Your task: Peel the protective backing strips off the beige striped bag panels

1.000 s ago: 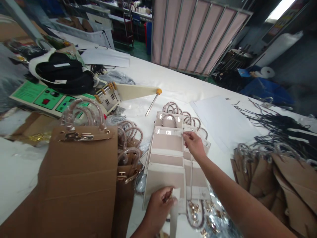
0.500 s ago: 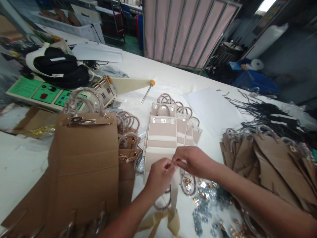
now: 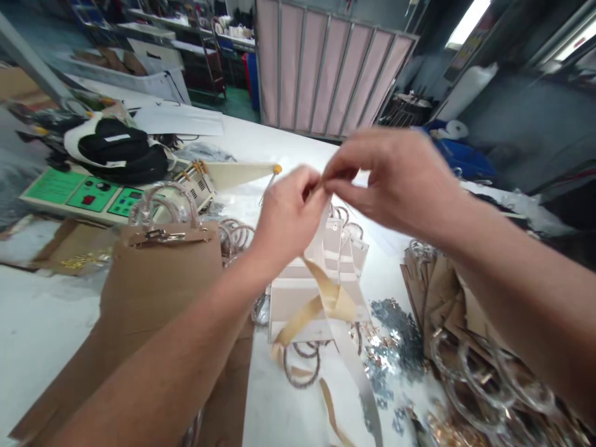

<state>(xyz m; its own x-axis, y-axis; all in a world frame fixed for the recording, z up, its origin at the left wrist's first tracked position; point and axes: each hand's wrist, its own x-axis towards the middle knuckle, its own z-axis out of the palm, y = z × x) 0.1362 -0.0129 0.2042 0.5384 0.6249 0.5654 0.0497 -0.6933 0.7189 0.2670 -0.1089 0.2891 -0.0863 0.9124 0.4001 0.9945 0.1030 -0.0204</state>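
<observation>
My left hand [image 3: 291,214] and my right hand [image 3: 393,177] meet fingertip to fingertip, raised above the table, both closed in a pinch. They hold the upper end of a long pale strip of tape [image 3: 356,357], which hangs down toward the near side. A tan, yellowish backing strip [image 3: 321,285] curls along with it. What exactly lies between the fingertips is too small to make out. Below the hands lies a fanned pile of beige bag panels [image 3: 292,304] with round handles, partly hidden by my hands.
Brown bag pieces [image 3: 162,273] with wrapped handles are stacked at left, more brown pieces [image 3: 437,285] at right. Small metal fittings [image 3: 395,335] are scattered near the pile. A machine with green panels [image 3: 88,194] stands at back left; a pink barred partition [image 3: 321,68] is behind.
Both hands have risen up and away from the beige panels, still pinched together, pulling the strip of tape higher. The tan strip now trails across the panels. The view has tilted up.
</observation>
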